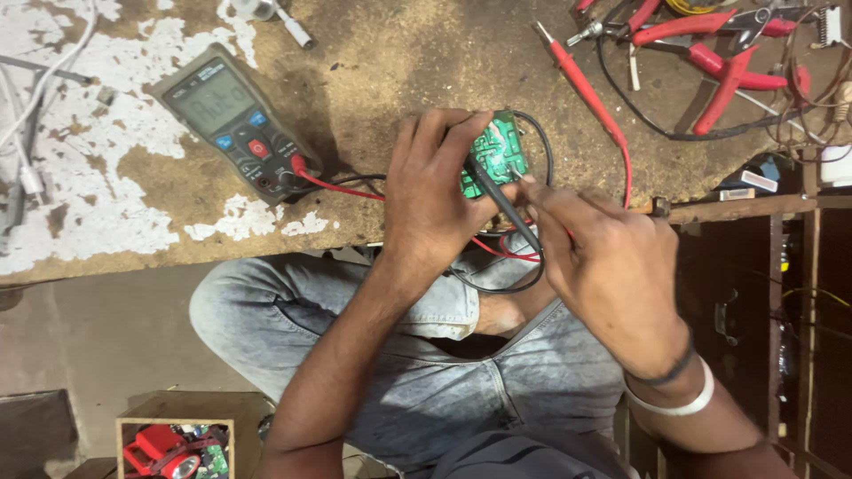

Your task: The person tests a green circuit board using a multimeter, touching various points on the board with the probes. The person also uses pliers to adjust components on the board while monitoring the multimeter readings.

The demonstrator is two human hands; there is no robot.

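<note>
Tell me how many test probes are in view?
2. The black probe is held in the right hand against the green board; the red probe lies on the bench.

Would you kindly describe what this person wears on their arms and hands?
Both forearms are bare, with no sleeves in view, and neither hand is gloved. The right hand has two bands at its wrist: a thin dark band and, just behind it, a thicker white band. The left hand and its wrist carry nothing; no rings show on the fingers.
</note>
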